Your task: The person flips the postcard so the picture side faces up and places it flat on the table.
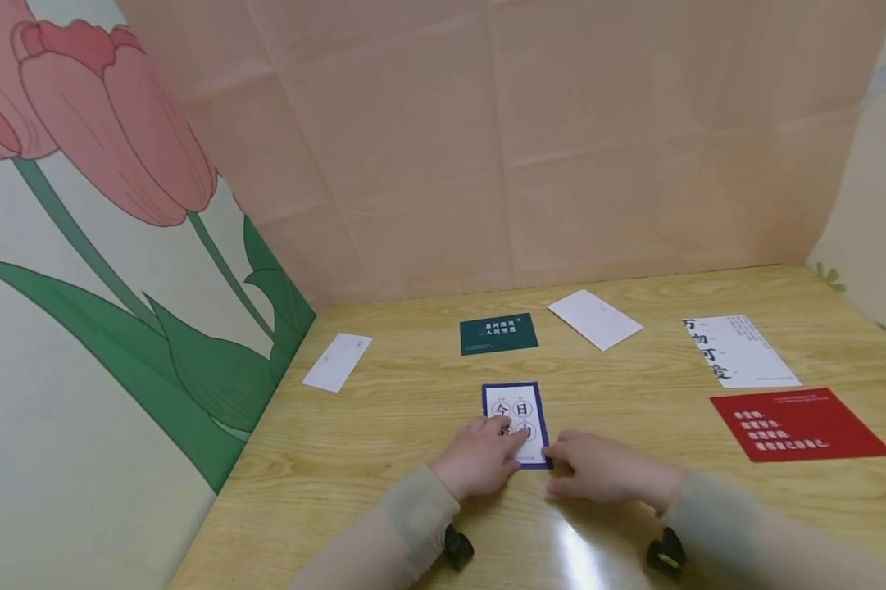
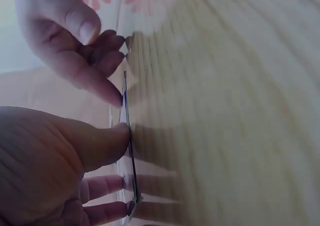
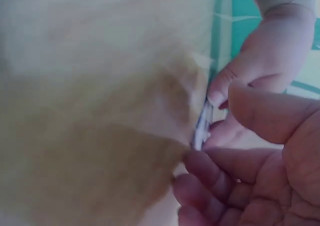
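Note:
A white card with a dark blue border [image 1: 529,451] and large circled characters lies near the table's middle. My left hand [image 1: 479,456] rests on it from the left, its fingers spread over the printed face. In the left wrist view, the thumb of the left hand [image 2: 45,156] presses at the card's edge [image 2: 131,156], which is seen nearly side-on. At the card's lower right corner, my right hand [image 1: 597,465] touches the border with a fingertip. The right wrist view shows the right hand [image 3: 260,171] with thumb and fingers apart, beside the card [image 3: 202,131].
Beyond the bordered card lie a dark green card [image 1: 498,334] and a plain white card [image 1: 595,319]. A small white card [image 1: 338,362] is at the left. To the right are a white card with black characters [image 1: 748,352] and a red card [image 1: 800,424]. A peach cloth [image 1: 524,147] hangs behind.

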`<action>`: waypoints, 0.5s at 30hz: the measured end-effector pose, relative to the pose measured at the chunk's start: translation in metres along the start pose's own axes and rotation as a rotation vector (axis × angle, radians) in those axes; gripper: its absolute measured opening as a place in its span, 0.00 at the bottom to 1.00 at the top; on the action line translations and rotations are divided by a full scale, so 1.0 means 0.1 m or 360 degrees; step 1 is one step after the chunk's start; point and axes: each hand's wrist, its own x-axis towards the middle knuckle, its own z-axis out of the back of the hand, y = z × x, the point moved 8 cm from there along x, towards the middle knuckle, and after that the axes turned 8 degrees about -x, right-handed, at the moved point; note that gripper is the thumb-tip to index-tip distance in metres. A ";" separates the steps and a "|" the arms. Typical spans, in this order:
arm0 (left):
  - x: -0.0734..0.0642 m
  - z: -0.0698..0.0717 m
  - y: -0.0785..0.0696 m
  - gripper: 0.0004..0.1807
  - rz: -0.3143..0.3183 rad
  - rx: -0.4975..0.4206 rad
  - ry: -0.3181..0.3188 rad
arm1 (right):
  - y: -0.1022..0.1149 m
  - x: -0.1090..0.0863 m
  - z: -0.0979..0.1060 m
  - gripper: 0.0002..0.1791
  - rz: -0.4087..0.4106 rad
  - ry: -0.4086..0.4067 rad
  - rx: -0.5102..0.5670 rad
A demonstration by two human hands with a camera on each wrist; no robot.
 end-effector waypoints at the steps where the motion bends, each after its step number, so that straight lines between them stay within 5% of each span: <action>1: 0.00 0.00 0.00 0.28 -0.0001 0.0000 -0.0003 | -0.01 0.02 0.02 0.30 0.0004 0.0008 0.0003; 5: -0.01 0.01 0.02 0.28 -0.0016 0.0019 -0.0017 | -0.25 0.16 0.25 0.27 -0.0074 -0.0056 0.0014; 11: -0.01 0.00 0.08 0.28 -0.0003 -0.0042 -0.0012 | -0.86 0.43 0.78 0.32 -0.0172 -0.0348 -0.0156; 15: 0.00 -0.01 0.10 0.28 0.0000 -0.0070 -0.0006 | -1.20 0.55 0.89 0.36 -0.0226 -0.0363 -0.0258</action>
